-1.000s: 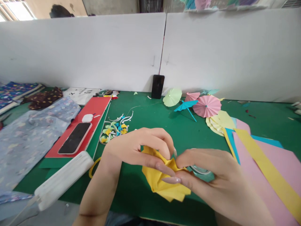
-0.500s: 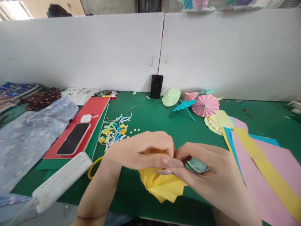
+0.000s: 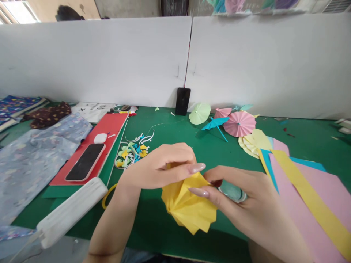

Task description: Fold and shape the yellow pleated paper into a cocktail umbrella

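A yellow pleated paper umbrella canopy (image 3: 189, 208) is held up over the near edge of the table, its folds fanning downward to a jagged rim. My left hand (image 3: 164, 164) is closed round its upper left part, thumb lying along the top. My right hand (image 3: 246, 201) pinches the paper's upper right edge between thumb and forefinger. Part of a clear round object with a teal tint (image 3: 233, 191) shows through the gap in the right hand's fingers; I cannot make out its kind.
Small paper umbrellas in green (image 3: 200, 113), blue (image 3: 215, 123) and pink (image 3: 240, 123) stand behind the hands. Coloured paper sheets (image 3: 309, 193) lie on the right. Paper scraps (image 3: 131, 151), a phone (image 3: 86, 162) on a red board (image 3: 115, 128) and a white power strip (image 3: 72, 212) are on the left.
My left hand has shifted slightly up and left, its thumb parting from my right thumb. More of the yellow paper shows between the hands, and it has turned a little.
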Demonstrator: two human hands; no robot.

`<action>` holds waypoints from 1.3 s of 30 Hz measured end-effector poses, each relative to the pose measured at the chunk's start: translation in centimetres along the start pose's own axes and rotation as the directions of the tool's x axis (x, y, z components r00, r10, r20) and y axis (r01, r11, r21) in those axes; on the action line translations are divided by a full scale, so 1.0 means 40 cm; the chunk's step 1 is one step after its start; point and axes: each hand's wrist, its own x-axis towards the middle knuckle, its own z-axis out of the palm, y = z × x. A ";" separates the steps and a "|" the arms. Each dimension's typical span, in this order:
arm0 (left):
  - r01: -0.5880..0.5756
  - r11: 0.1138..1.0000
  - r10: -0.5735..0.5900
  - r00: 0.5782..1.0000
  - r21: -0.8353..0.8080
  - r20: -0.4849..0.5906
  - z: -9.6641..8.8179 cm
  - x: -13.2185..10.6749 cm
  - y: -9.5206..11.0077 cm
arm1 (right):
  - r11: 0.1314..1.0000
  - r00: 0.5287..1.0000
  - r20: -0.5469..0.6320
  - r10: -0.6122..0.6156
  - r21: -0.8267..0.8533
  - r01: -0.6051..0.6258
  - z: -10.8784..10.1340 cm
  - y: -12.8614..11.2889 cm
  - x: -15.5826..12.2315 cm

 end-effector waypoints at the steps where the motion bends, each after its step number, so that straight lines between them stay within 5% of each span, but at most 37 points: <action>1: -0.003 1.000 0.003 1.000 0.003 -0.002 0.002 0.000 0.002 | 1.000 1.000 0.005 0.003 0.014 -0.003 0.000 -0.001 0.000; 12: -0.018 0.999 0.018 1.000 -0.034 -0.007 0.015 -0.008 0.017 | 0.987 0.995 0.077 0.057 0.148 -0.068 -0.001 -0.010 0.001; 33: -0.125 0.978 0.132 0.991 -0.165 0.031 0.030 0.001 0.006 | 0.977 1.000 -0.027 0.016 0.212 -0.010 -0.001 -0.017 -0.007; 39: -0.135 0.966 0.138 0.990 -0.222 -0.005 0.039 0.001 0.003 | 0.984 0.987 -0.147 -0.063 0.157 0.086 0.010 -0.012 -0.008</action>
